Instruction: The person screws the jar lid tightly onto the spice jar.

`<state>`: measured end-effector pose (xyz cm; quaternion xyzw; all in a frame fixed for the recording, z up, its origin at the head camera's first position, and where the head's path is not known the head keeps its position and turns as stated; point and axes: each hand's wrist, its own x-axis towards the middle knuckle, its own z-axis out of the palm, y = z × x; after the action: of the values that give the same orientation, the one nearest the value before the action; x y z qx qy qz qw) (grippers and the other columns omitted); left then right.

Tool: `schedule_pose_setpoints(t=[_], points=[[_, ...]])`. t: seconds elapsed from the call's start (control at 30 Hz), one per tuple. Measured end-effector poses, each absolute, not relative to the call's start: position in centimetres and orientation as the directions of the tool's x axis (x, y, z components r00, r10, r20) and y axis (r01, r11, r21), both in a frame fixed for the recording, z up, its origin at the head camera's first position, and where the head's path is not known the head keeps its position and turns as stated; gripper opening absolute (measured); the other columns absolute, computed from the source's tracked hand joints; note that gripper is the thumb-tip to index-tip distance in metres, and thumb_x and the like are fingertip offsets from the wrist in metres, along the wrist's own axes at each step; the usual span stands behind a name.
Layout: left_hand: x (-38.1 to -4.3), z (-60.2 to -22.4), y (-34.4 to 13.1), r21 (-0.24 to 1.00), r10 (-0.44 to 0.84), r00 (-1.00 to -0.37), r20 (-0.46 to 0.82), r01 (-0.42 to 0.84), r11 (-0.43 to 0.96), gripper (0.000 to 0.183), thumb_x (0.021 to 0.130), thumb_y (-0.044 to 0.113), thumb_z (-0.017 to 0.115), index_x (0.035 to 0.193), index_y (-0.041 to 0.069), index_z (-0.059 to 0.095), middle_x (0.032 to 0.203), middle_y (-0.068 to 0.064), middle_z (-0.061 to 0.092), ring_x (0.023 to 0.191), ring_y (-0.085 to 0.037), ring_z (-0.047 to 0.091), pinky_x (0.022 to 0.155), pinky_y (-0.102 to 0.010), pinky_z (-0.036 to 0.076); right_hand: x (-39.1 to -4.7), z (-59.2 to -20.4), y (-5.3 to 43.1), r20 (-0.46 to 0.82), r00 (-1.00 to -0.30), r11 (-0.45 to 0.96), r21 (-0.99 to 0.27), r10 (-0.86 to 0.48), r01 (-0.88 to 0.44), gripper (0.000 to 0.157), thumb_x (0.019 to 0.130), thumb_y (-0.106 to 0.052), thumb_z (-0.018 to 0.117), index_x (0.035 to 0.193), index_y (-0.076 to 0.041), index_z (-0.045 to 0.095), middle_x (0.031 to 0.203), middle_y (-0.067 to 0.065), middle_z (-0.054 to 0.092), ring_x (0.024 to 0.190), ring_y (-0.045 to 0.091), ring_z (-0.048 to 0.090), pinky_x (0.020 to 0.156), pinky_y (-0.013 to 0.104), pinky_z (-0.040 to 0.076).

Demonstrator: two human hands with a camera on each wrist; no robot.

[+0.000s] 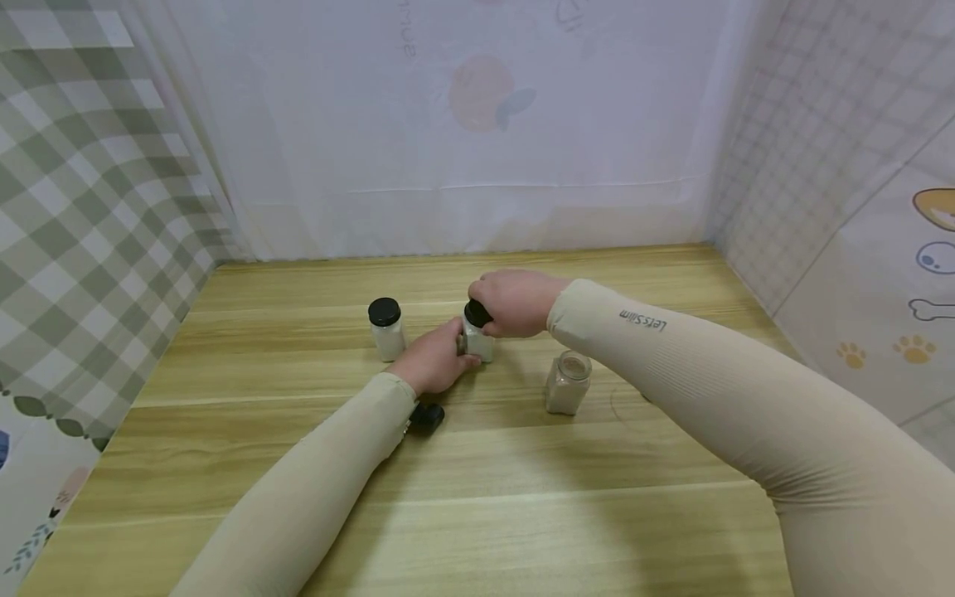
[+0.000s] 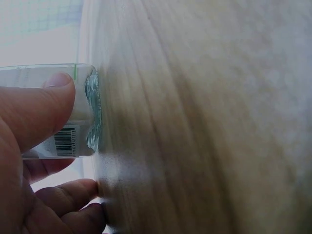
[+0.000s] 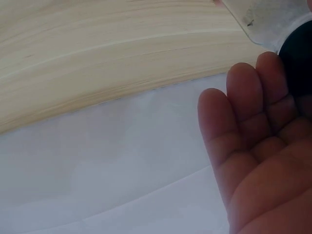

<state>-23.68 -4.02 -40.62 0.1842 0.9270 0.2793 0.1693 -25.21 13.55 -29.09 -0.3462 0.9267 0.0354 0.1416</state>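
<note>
lid work on the middle jar, cap on

the left hand (image 1: 434,361) grips the middle jar (image 1: 477,342) standing on the table (image 1: 522,514); the right hand (image 1: 515,302) curls round its black cap (image 1: 477,313). one jar (image 1: 385,328) is capped, another (image 1: 569,382) open.

On the counter (image 1: 522,497) before me stand three jars. My left hand (image 1: 433,361) and right hand (image 1: 515,303) meet at the middle jar (image 1: 477,342). A capped jar (image 1: 386,329) stands to its left, an uncapped jar (image 1: 567,383) nearer me to its right. A loose cap (image 1: 427,416) lies beside my left wrist.
</note>
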Motion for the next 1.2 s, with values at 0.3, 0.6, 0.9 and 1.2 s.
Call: schedule_pose_setpoints(t=[0.3, 0.6, 0.9, 1.2], points=[[-23.6, -40.5, -4.0, 0.574, 0.429, -0.875, -0.225, 0.237, 0.784, 0.048, 0.104, 0.039, 0.068, 0.144, 0.019, 0.048, 0.147, -0.007, 0.062, 0.136, -0.027, 0.059, 0.115, -0.049, 0.047, -25.3, -29.3, 13.4, -0.287, -0.713, 0.749, -0.026, -0.640, -0.662, 0.032, 0.100, -0.028, 0.073, 0.120, -0.005, 0.063, 0.116, 0.011, 0.066, 0.101, 0.024, 0.063, 0.095, 0.042, 0.055], [-23.5, -40.2, -3.9, 0.560, 0.435, -0.874, -0.215, 0.254, 0.788, 0.049, 0.104, 0.037, 0.069, 0.144, 0.018, 0.048, 0.145, -0.008, 0.063, 0.134, -0.027, 0.061, 0.113, -0.049, 0.049, -25.4, -29.4, 13.3, -0.301, -0.717, 0.758, -0.029, -0.629, -0.652, 0.033, 0.100, -0.030, 0.073, 0.119, -0.006, 0.064, 0.117, 0.010, 0.066, 0.102, 0.023, 0.062, 0.095, 0.041, 0.054], [-23.4, -40.1, -3.9, 0.565, 0.434, -0.875, -0.214, 0.251, 0.786, 0.051, 0.104, 0.037, 0.069, 0.147, 0.020, 0.047, 0.148, -0.009, 0.062, 0.138, -0.028, 0.058, 0.116, -0.049, 0.047, -25.5, -29.6, 13.5, -0.310, -0.726, 0.771, -0.039, -0.614, -0.635, 0.035, 0.102, -0.036, 0.071, 0.118, -0.006, 0.064, 0.113, 0.009, 0.067, 0.098, 0.021, 0.063, 0.091, 0.039, 0.054], [-23.5, -40.2, -3.9, 0.558, 0.444, -0.873, -0.203, 0.269, 0.785, 0.053, 0.104, 0.037, 0.068, 0.149, 0.023, 0.046, 0.151, -0.008, 0.060, 0.140, -0.029, 0.057, 0.116, -0.050, 0.046, -25.8, -30.1, 13.8, -0.304, -0.739, 0.786, -0.057, -0.601, -0.616, 0.038, 0.100, -0.043, 0.072, 0.113, -0.007, 0.065, 0.104, 0.004, 0.066, 0.090, 0.019, 0.061, 0.082, 0.035, 0.053]])
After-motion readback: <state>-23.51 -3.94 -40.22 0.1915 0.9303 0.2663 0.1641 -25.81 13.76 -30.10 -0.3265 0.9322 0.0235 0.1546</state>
